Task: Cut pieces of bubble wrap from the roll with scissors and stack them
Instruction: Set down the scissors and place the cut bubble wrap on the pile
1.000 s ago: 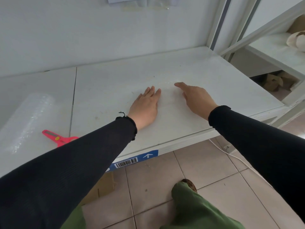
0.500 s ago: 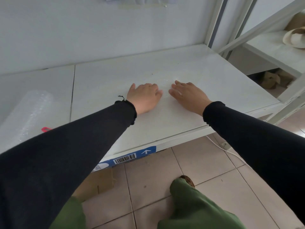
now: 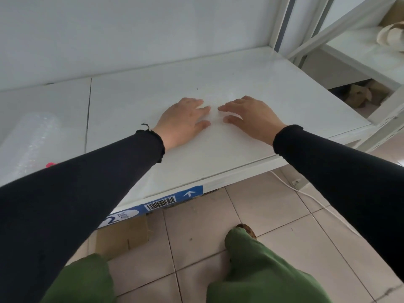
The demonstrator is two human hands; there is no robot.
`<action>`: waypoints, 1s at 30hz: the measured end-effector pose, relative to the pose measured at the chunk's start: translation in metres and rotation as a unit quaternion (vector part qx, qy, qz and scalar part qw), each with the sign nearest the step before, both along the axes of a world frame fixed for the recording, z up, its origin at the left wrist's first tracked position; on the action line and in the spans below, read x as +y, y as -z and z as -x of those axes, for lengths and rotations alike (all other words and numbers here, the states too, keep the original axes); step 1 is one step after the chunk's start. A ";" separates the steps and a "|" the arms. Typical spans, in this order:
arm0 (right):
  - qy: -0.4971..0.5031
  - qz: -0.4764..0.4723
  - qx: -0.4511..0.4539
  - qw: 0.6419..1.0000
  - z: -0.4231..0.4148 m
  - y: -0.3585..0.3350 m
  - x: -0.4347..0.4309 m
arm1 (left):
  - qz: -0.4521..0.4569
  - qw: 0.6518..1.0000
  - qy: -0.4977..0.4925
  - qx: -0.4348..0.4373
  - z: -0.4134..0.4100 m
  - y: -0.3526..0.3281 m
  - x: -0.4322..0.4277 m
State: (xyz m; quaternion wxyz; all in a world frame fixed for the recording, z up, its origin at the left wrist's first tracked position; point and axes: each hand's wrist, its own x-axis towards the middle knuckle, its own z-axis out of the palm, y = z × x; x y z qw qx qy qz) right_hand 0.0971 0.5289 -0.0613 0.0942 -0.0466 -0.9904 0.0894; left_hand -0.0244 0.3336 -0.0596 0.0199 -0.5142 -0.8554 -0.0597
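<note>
my left hand (image 3: 182,121) and right hand (image 3: 251,118) lie flat, open, palms down on the faint bubble wrap sheet (image 3: 215,127), gripping nothing.

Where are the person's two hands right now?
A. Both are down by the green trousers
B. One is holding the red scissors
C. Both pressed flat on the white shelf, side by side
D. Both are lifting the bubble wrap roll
C: the left hand and right hand lie palm down on the white shelf, fingertips nearly meeting, while the bubble wrap roll sits off to the left, untouched.
</note>
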 end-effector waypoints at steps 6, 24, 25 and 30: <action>0.013 0.006 0.038 0.999 0.005 0.001 -0.002 | -0.104 0.994 0.017 0.001 0.000 0.002 -0.003; 0.136 0.177 0.060 0.973 0.017 0.003 -0.007 | -0.118 0.983 -0.082 -0.112 0.000 -0.018 0.009; 0.137 0.160 0.066 0.975 0.018 0.003 -0.009 | -0.107 0.988 -0.071 -0.091 -0.002 -0.013 0.009; 0.025 -0.048 -0.013 0.998 0.016 0.015 -0.007 | 0.000 1.000 0.003 0.004 -0.005 0.011 0.005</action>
